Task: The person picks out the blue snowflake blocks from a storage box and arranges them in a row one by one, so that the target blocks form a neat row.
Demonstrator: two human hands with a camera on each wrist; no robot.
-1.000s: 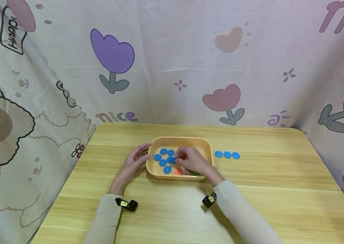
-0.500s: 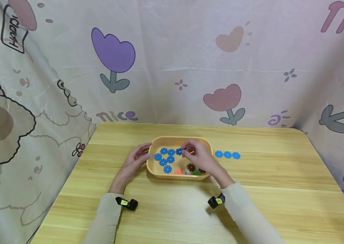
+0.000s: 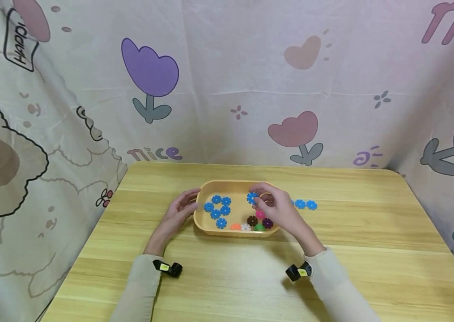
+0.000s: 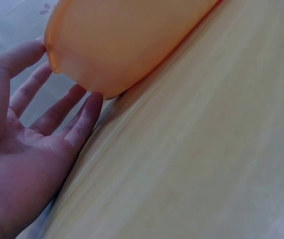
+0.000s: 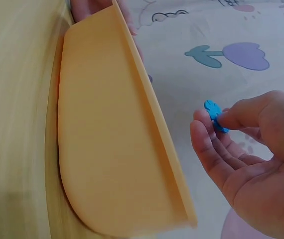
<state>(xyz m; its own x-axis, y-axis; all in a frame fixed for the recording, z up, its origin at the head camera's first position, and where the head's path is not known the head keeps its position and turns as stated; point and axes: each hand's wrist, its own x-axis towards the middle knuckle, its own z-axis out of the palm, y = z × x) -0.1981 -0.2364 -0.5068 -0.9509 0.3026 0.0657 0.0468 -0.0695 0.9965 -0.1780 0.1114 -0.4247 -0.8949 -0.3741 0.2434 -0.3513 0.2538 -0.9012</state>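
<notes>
My right hand (image 3: 281, 205) pinches a blue snowflake disc (image 3: 252, 198) between thumb and fingers, over the right half of a yellow-orange plastic tray (image 3: 227, 182). In the right wrist view the disc (image 5: 213, 110) is held edge-on, above the level of the tray's rim. My left hand (image 3: 174, 214) touches the tray's left end. Seen from the left wrist, its fingers are spread, with fingertips at the end wall of the tray (image 4: 127, 50). Several blue discs (image 3: 215, 214) lie in the tray's left half.
Along the tray's near right side lie orange (image 3: 236, 227), white (image 3: 245, 227), brown (image 3: 252, 221), green (image 3: 259, 228), purple (image 3: 267, 223) and pink (image 3: 260, 214) discs. A row of blue discs (image 3: 300, 204) sits on the wooden table (image 3: 227, 277), right of the tray. A patterned curtain (image 3: 227, 53) hangs behind.
My right hand has lifted a blue disc from the cluster and carried it rightward across the tray, uncovering the coloured discs at the near right. The left hand stays in place.
</notes>
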